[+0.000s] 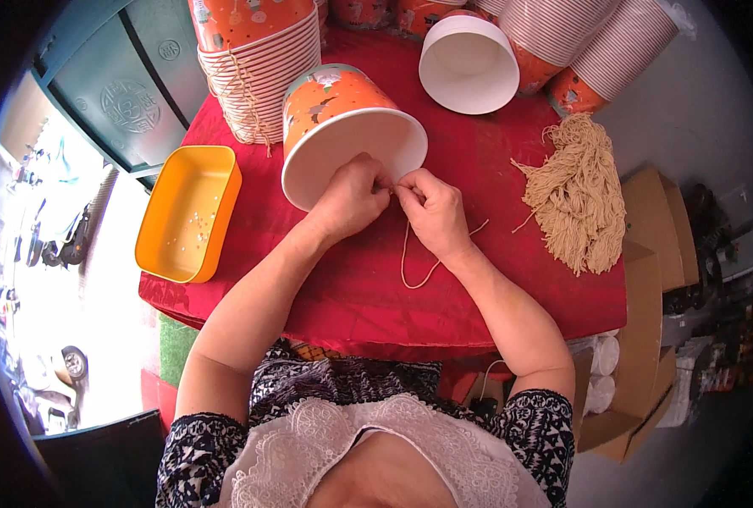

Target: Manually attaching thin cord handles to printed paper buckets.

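Observation:
An orange printed paper bucket [334, 100] lies tilted on the table, its white open mouth facing me. My left hand [353, 196] is closed at the lower right of that mouth, its fingers curled over the rim. Just right of the rim, my right hand [434, 210] pinches a thin beige string [404, 261]. The fingertips of both hands nearly meet there, so the string's end and any hole in the rim are hidden. A loose curve of the string hangs below my right hand and trails across the red tablecloth.
A yellow tray [192, 216] with small pale bits stands at the left. Stacked paper buckets [245, 85] rise behind it, strings hanging down their side. One white-mouthed bucket [469, 69] lies at the back. A beige string bundle [575, 199] lies right; cardboard boxes [651, 317] stand beyond.

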A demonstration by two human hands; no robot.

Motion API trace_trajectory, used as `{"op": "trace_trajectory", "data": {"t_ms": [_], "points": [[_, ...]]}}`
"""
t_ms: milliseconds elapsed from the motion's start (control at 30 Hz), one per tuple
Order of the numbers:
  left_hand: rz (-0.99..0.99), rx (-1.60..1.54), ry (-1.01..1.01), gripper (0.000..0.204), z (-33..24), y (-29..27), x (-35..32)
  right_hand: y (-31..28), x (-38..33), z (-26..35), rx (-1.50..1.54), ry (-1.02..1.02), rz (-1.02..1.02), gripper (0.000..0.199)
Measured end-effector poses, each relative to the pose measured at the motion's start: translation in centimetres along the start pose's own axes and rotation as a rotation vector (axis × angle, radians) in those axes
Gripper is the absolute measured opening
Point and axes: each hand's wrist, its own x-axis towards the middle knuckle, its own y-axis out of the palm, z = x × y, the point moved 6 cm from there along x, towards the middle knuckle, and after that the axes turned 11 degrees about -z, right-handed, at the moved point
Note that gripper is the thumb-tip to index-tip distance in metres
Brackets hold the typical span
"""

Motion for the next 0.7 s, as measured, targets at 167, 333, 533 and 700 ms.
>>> {"op": "trace_trajectory", "data": {"t_ms": [167, 333, 533, 700], "points": [[0.049, -0.007, 0.007, 0.007, -0.7, 0.0, 0.0, -0.1, 0.1, 0.1, -0.044, 0.003, 0.01, 0.011], [0.149, 0.015, -0.001, 0.012, -0.5, 0.2, 0.0, 0.0, 0.0, 0.1, -0.08, -0.043, -0.001, 0.012], [0.133, 0.004, -0.023, 0.012, -0.2, 0.3, 0.0, -0.4, 0.0, 1.0, -0.133, -0.278, -0.107, 0.009], [0.062, -0.041, -0.049, 0.012, -0.2, 0.0, 0.1, -0.4, -0.1, 1.5, -0.219, -0.336, -0.06, 0.009]]}}
